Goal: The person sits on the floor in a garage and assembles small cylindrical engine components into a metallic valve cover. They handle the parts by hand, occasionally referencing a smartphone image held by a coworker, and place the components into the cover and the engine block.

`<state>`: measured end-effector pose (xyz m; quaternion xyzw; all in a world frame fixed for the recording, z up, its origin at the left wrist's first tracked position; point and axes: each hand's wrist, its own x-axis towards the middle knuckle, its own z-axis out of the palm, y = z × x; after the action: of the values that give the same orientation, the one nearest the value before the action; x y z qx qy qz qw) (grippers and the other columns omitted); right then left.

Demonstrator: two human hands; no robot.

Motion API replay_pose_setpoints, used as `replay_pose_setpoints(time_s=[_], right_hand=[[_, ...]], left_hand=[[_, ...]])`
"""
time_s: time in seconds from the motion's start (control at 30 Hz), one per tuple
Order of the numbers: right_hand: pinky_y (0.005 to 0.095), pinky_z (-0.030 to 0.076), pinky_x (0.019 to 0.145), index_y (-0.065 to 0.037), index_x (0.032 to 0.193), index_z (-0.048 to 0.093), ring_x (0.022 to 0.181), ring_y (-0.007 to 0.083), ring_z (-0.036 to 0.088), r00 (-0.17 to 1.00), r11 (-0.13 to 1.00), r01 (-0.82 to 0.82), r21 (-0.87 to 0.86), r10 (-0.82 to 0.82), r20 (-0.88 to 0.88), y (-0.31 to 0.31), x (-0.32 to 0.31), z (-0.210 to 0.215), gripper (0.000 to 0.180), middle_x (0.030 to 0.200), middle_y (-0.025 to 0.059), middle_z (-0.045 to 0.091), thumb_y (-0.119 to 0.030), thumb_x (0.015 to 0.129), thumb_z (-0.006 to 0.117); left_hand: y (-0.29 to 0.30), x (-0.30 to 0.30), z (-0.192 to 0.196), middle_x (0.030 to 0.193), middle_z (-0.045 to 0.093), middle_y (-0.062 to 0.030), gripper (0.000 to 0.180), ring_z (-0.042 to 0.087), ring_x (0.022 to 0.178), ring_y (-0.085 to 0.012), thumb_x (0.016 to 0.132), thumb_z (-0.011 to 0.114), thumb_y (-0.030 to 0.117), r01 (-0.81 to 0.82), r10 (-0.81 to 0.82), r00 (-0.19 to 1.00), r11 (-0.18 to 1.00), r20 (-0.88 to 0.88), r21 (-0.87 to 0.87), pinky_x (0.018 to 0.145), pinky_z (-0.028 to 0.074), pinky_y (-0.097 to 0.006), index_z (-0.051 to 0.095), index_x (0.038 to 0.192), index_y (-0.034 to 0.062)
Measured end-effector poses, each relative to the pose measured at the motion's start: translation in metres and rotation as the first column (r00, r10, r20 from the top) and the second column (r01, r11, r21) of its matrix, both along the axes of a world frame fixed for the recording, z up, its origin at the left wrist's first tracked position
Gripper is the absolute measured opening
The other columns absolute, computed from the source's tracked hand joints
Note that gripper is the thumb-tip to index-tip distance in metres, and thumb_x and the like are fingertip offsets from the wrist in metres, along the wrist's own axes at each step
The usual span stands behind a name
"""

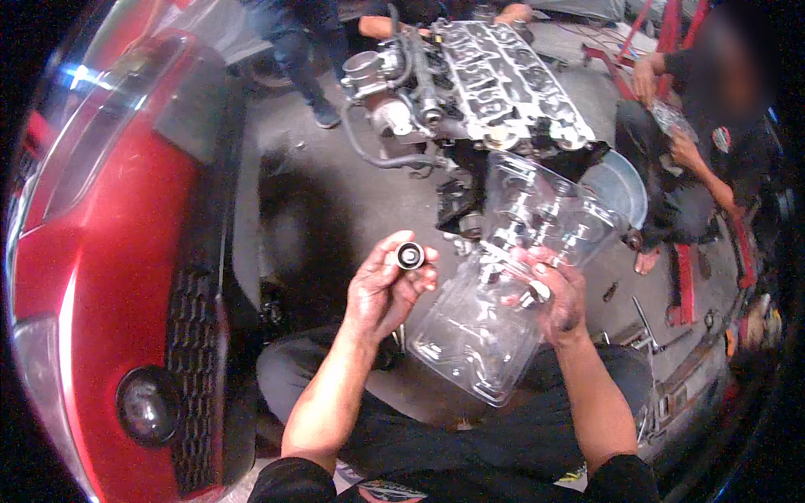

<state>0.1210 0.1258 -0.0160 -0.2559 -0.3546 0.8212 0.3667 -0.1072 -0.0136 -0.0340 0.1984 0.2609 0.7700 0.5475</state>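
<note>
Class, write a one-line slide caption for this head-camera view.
Left hand pinches a small metal cylinder; right hand holds a clear plastic tray near an engine.

Bare forearms run from short black sleeves to grease-smeared hands, left [381, 289] and right [558, 293], above dark trousers.

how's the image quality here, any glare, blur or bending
Head view: fisheye bends the red car toward the dark rim; glare spots on its hood and on the clear tray in the right hand; the small cylinder in the left hand is fairly sharp.

The clear plastic tray [503, 285] blurs the small metal parts inside.
</note>
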Motion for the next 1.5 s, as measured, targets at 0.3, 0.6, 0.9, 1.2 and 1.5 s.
replay_pose_setpoints(time_s=[0.3, 0.6, 0.9, 1.2, 1.5], right_hand=[[0.0494, 0.063, 0.066, 0.002, 0.111, 0.059, 0.101, 0.0380, 0.064, 0.999, 1.000, 0.020, 0.019, -0.021, 0.031, -0.004, -0.004, -0.001, 0.030, 0.114, 0.0229, 0.062, -0.009, 0.083, 0.059], [0.0482, 0.062, 0.061, 0.000, 0.114, 0.058, 0.098, 0.0363, 0.066, 0.999, 0.999, 0.027, 0.037, -0.029, 0.044, -0.006, -0.004, -0.002, 0.030, 0.112, 0.0207, 0.064, -0.009, 0.085, 0.058], [0.0479, 0.062, 0.061, -0.002, 0.113, 0.059, 0.100, 0.0347, 0.065, 0.987, 0.965, 0.021, 0.262, -0.062, 0.150, 0.001, 0.004, -0.026, 0.030, 0.112, 0.0204, 0.064, -0.010, 0.085, 0.058], [0.0494, 0.062, 0.055, 0.004, 0.103, 0.060, 0.086, 0.0339, 0.067, 0.995, 0.994, 0.091, 0.059, -0.088, -0.052, -0.001, -0.012, -0.002, 0.030, 0.102, 0.0202, 0.065, -0.009, 0.076, 0.060], [0.0473, 0.063, 0.056, 0.006, 0.102, 0.062, 0.088, 0.0325, 0.067, 0.995, 0.999, 0.014, 0.052, -0.009, -0.101, -0.005, -0.018, 0.000, 0.028, 0.103, 0.0193, 0.066, -0.007, 0.077, 0.059]], left_hand=[[-0.004, -0.005, 0.008, 0.116, 0.061, -0.0208, 0.044, 0.062, 0.093, -0.0277, 0.089, 0.067, 0.025, 0.016, -0.013, 0.999, 0.997, -0.040, 0.078, 0.081, 0.051, -0.039, 0.056, 0.130, 0.0138], [-0.006, -0.004, 0.014, 0.111, 0.063, -0.0145, 0.034, 0.063, 0.092, -0.0224, 0.084, 0.073, 0.013, -0.165, 0.142, 0.962, 0.983, -0.234, -0.083, 0.081, 0.052, -0.035, 0.054, 0.112, 0.0050], [-0.003, 0.014, 0.016, 0.112, 0.064, -0.0117, 0.036, 0.061, 0.101, -0.0170, 0.077, 0.071, -0.010, -0.636, 0.386, 0.347, 0.767, -0.855, 0.088, 0.089, 0.049, -0.031, 0.051, 0.104, 0.0035], [0.013, -0.027, 0.070, 0.108, 0.064, -0.0105, 0.024, 0.062, 0.100, -0.0214, 0.091, 0.065, 0.011, -0.577, 0.430, 0.730, 0.805, -0.532, -0.140, 0.088, 0.051, -0.034, 0.059, 0.112, 0.0026], [0.035, -0.126, 0.144, 0.087, 0.057, -0.0041, 0.032, 0.055, 0.082, -0.0184, 0.099, 0.048, 0.043, -0.554, 0.573, 0.807, 0.818, -0.140, 0.154, 0.071, 0.045, -0.031, 0.056, 0.091, 0.0132]])
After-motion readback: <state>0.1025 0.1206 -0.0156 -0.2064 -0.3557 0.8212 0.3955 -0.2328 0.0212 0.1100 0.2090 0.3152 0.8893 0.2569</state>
